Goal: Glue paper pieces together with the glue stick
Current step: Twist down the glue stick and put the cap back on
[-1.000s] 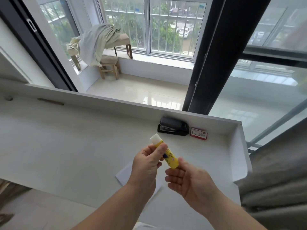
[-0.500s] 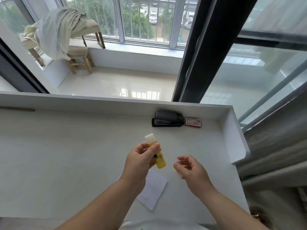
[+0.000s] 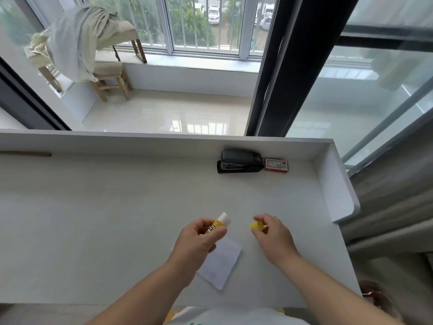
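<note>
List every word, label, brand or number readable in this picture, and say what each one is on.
Nothing can be read for certain.
Yellow glue stick with white tip in the left hand: dark print on its label, too blurred to read.
Small red and white box beside the black stapler: printed label, too small to read.
White paper sheet on the white desk: faint marks, illegible.

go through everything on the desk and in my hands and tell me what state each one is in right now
glue stick: uncapped, white tip exposed, held in the left hand
yellow cap: off the stick, pinched in the right hand
paper: lying flat on the desk, partly under the left hand
stapler: closed, resting by the back wall
staple box: lying beside the stapler; open or shut, cannot tell
</note>
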